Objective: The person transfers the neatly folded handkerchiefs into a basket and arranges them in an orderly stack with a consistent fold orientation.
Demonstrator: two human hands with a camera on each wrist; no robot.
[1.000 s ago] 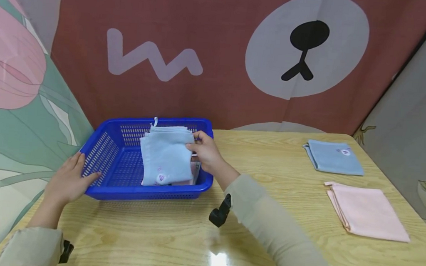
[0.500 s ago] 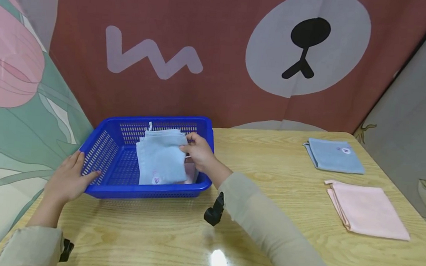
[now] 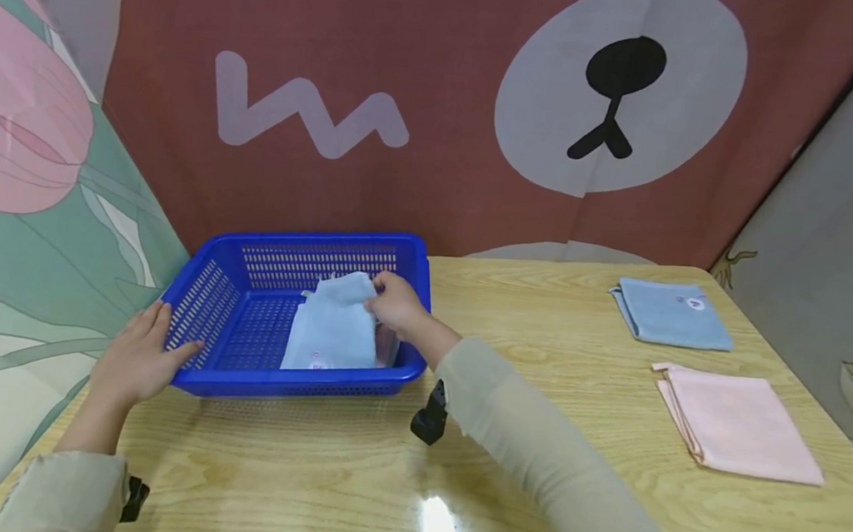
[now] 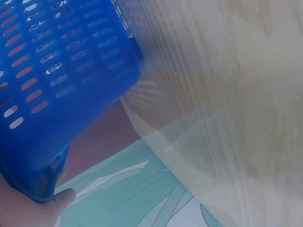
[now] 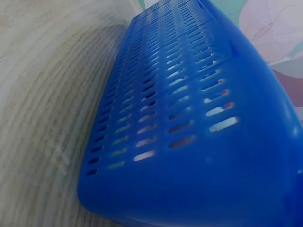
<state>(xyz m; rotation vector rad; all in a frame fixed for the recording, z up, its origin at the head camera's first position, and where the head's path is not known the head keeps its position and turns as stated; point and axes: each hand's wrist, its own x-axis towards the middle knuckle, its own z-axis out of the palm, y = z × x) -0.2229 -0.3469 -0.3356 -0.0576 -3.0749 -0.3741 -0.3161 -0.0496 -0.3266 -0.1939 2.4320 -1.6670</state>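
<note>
A blue plastic basket (image 3: 237, 383) with slotted walls stands on the table at the left in the head view. My left hand (image 3: 135, 353) holds its left rim near the front corner; the left wrist view shows the thumb (image 4: 65, 197) beside that corner. Inside the basket's right half, my right hand (image 3: 399, 306) pinches a folded light blue hand towel (image 3: 334, 330) at its upper right edge. Pinkish cloth (image 3: 386, 348) shows under and beside that towel. The basket's wall hides the right hand and the towel in the right wrist view.
A folded blue towel (image 3: 671, 314) lies at the table's back right, with a folded pink towel (image 3: 741, 424) in front of it. Behind the table hangs a brown curtain (image 3: 439, 200) with a bear print. Bare wood (image 3: 282, 472) lies before the basket.
The light blue towel has sunk lower into the basket, and its upper part now slumps. My right hand has shifted slightly left and down with it. My left hand stays on the rim.
</note>
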